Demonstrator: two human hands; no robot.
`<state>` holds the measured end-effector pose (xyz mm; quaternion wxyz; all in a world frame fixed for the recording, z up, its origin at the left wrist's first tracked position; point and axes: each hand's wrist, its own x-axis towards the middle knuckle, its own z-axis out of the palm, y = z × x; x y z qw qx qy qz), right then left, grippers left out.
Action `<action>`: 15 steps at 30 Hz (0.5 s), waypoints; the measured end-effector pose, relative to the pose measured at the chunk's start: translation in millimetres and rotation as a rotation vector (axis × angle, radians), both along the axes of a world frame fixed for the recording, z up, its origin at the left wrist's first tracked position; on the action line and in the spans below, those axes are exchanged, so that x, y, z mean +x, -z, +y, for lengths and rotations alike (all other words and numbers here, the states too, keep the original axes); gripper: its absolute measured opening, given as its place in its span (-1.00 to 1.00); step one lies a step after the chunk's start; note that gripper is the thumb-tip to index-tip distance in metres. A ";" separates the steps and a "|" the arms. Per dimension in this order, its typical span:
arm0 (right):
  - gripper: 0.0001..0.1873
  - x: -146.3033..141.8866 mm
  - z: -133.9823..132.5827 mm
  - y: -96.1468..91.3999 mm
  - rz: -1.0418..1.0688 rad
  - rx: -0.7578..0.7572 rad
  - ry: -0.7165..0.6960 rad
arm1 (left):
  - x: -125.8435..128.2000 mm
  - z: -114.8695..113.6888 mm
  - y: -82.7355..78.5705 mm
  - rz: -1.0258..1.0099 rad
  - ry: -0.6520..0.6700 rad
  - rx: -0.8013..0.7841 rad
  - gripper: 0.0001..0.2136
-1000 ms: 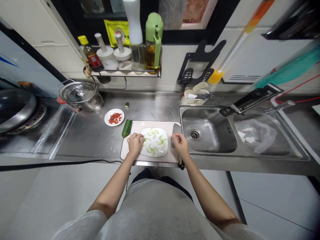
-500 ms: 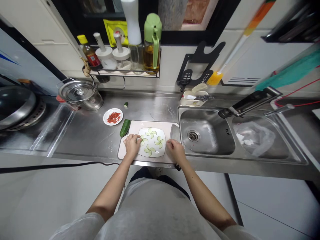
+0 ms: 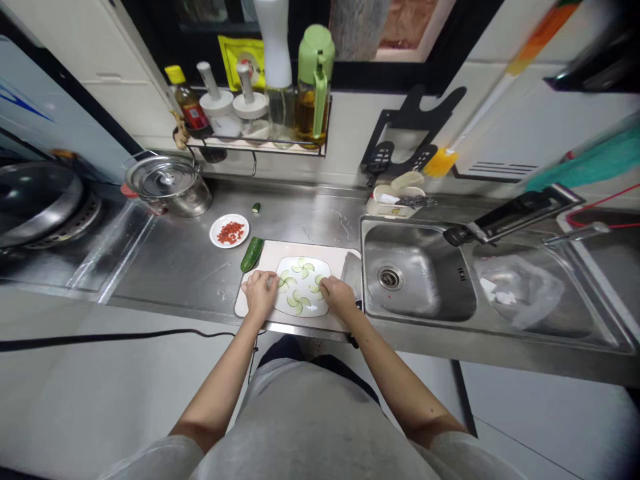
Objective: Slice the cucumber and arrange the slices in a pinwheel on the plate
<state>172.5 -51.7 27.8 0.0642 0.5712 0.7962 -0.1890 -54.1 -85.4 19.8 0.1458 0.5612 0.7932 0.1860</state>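
A white squarish plate (image 3: pixel 303 288) lies on a pale cutting board (image 3: pixel 270 249), with thin cucumber slices (image 3: pixel 299 302) fanned out on it in several pinwheels. At the plate's left rim, my left hand (image 3: pixel 260 293) has its thumb and forefinger drawn together; whatever is between them is too small to make out. My right hand (image 3: pixel 340 297) reaches over the right rim, its fingertips pinched on a slice of the right-hand pinwheel and partly covering it. A knife (image 3: pixel 352 270) rests at the board's right end, partly behind that hand. Beside the board's upper left corner is a cucumber piece (image 3: pixel 252 254).
A small plate of chopped red bits (image 3: pixel 219 238) and a cucumber end (image 3: pixel 256 207) sit on the steel counter. Behind them stands a lidded pot (image 3: pixel 193 198). The sink (image 3: pixel 425 267) borders the board on the right. Above hangs a rack (image 3: pixel 295 148) with bottles and jars.
My right hand has moved left from beside the plate onto its right-hand pinwheel. My left hand stays by the left rim. The whole view has shifted slightly.
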 end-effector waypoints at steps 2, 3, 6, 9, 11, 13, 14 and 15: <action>-0.71 -0.2 -0.3 1.6 0.004 0.005 -0.007 | -1.0 -2.0 1.1 0.003 -0.012 0.018 -0.83; -0.72 0.0 -0.7 2.7 0.014 0.014 -0.006 | -1.2 -3.1 1.7 0.001 -0.019 0.026 -0.83; -0.72 2.4 -1.9 5.7 0.101 0.073 0.024 | -2.2 -5.6 2.4 -0.019 -0.046 0.050 -0.84; -0.69 8.4 -1.8 7.5 0.293 0.163 0.079 | -8.1 -5.9 0.1 -0.048 -0.098 0.088 -0.85; -0.69 14.2 -0.7 7.3 0.420 0.216 0.130 | -16.6 -4.4 -3.8 -0.055 -0.144 0.122 -0.84; -0.67 20.9 0.1 5.5 0.522 0.261 0.166 | -27.7 -2.3 -9.4 -0.052 -0.181 0.153 -0.84; -0.65 24.6 0.1 4.1 0.556 0.286 0.187 | -33.7 -1.2 -12.5 -0.048 -0.192 0.166 -0.84; -0.63 28.4 -0.2 2.4 0.577 0.306 0.204 | -39.7 -0.1 -15.8 -0.043 -0.199 0.176 -0.84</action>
